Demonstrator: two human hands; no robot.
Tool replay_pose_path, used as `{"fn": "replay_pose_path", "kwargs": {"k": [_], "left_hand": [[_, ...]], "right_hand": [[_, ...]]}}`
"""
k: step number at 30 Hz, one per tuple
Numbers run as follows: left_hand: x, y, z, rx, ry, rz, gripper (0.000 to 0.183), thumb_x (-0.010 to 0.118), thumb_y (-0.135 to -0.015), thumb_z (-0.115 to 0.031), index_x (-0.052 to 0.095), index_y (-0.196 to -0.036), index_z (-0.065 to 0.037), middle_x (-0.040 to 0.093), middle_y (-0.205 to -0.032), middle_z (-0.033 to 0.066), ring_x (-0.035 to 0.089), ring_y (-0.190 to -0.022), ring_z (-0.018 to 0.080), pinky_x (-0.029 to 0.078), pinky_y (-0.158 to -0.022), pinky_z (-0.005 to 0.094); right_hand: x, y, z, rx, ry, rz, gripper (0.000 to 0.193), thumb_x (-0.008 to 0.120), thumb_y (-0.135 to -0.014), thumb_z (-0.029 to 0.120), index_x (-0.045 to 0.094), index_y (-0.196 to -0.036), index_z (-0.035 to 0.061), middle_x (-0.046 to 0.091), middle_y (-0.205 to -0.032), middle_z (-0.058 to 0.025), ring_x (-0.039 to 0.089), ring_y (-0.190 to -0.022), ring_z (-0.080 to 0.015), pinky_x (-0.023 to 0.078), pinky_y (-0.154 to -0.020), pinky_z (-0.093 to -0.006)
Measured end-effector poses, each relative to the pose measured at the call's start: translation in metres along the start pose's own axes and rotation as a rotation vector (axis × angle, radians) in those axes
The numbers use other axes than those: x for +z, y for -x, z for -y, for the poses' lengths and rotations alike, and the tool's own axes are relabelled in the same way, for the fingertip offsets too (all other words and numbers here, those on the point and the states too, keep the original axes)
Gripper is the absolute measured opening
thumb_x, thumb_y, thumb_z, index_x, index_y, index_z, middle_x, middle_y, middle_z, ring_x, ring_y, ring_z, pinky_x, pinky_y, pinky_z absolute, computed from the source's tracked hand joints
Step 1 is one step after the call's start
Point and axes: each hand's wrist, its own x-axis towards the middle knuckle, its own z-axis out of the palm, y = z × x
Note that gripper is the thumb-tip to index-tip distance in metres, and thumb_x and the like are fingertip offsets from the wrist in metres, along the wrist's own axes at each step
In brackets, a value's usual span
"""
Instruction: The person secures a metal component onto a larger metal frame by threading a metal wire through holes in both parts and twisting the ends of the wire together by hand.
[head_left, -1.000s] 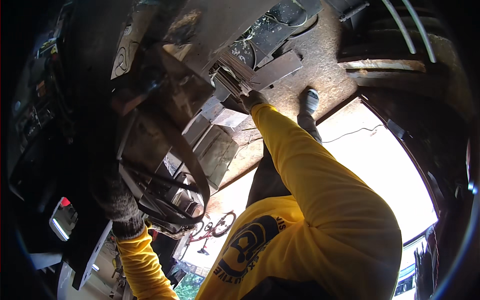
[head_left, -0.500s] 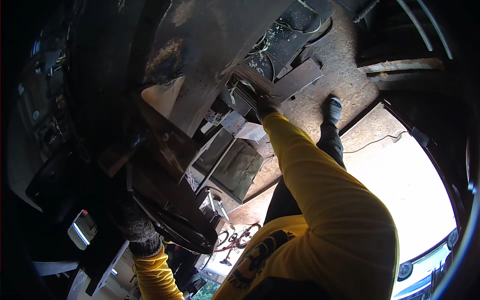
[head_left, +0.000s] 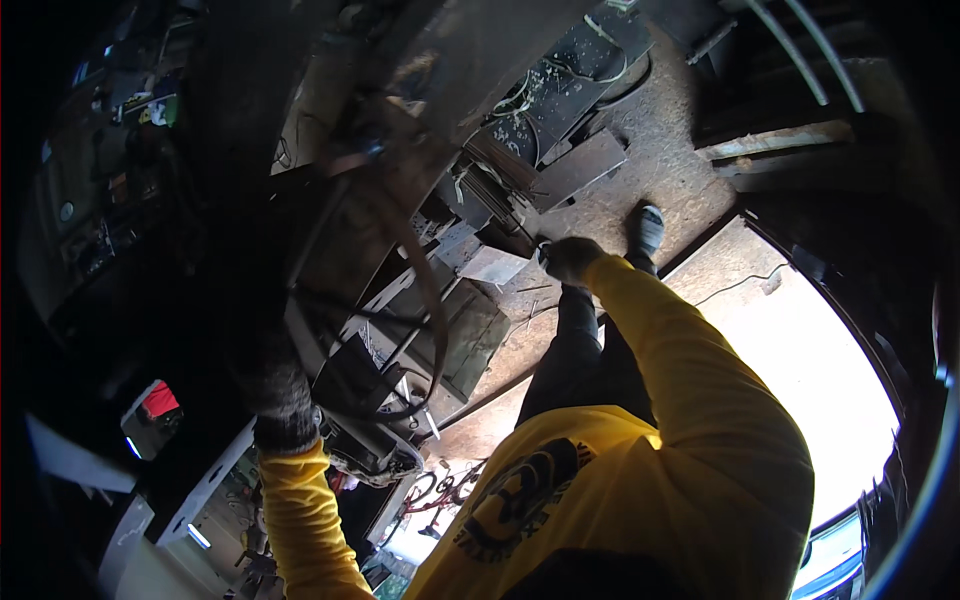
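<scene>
My right hand (head_left: 572, 259), in a dark glove, is closed just short of a stack of flat metal strips (head_left: 490, 180). A small shiny bit shows at its fingertips, but I cannot make out what it holds. On the left, my gloved left hand (head_left: 275, 385) reaches up into deep shadow beside a large dark metal piece (head_left: 345, 235). Its fingers are hidden. A curved dark band (head_left: 435, 300) loops to the right of that hand, partly blurred.
A flat steel plate (head_left: 583, 170) lies beside the strips, near a dark board (head_left: 570, 85) with cords on it. Below stands a greenish metal box (head_left: 465, 340). My shod foot (head_left: 648, 228) is on the brown floor. Timber (head_left: 775, 140) lies at the upper right.
My right hand has drawn back from the strip stack, toward my body. The dark pieces near my left hand have shifted, and the curved band now shows as an open loop.
</scene>
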Motion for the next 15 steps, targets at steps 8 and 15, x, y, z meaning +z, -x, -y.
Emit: {"fn": "replay_pose_path", "kwargs": {"k": [8, 15], "left_hand": [[-0.023, -0.051, -0.022, -0.637, 1.544, 0.121, 0.031, 0.06, -0.101, -0.013, 0.061, -0.131, -0.006, 0.063, -0.129, 0.0131, 0.062, -0.116, 0.0268, 0.049, -0.103, 0.0379], [-0.054, -0.074, -0.014, -0.461, 1.041, -0.226, 0.027, 0.068, -0.094, -0.024, 0.069, -0.115, -0.007, 0.069, -0.111, 0.0147, 0.065, -0.107, 0.0326, 0.05, -0.097, 0.0415]], "right_hand": [[-0.032, 0.19, -0.022, -0.61, 0.246, -0.208, 0.01, 0.061, -0.084, 0.018, 0.066, -0.081, 0.0091, 0.063, -0.076, -0.0099, 0.067, -0.076, -0.0322, 0.056, -0.069, -0.0436], [-0.107, 0.34, 0.063, -0.411, -0.079, -0.534, 0.016, 0.073, -0.073, 0.016, 0.068, -0.086, 0.0073, 0.067, -0.079, -0.0107, 0.067, -0.072, -0.0293, 0.055, -0.064, -0.0401]]}}
